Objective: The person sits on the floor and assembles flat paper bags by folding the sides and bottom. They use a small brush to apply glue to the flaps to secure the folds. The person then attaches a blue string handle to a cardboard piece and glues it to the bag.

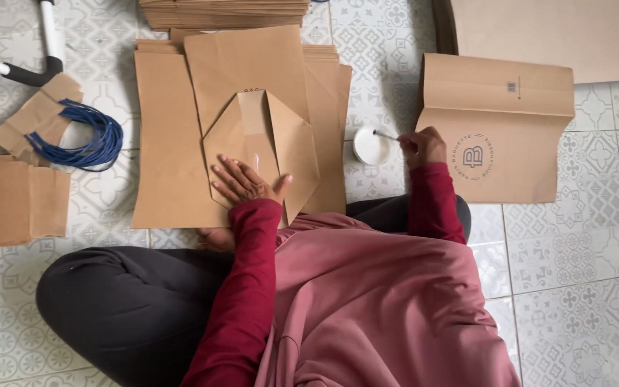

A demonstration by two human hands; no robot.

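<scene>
while the left hand (246,181) lies flat, fingers spread, on the folded paper bag (263,143), the right hand (422,147) grips a thin stick (385,135).

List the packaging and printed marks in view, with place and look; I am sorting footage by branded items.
Flat brown paper bag with round dark printed emblem: floor, beside right hand.
Brown paper bag with folded-open bottom: under left hand, on stacked brown paper sheets.
Small dark printed mark: on the emblem bag's upper flap.
No screens or signs.
</scene>
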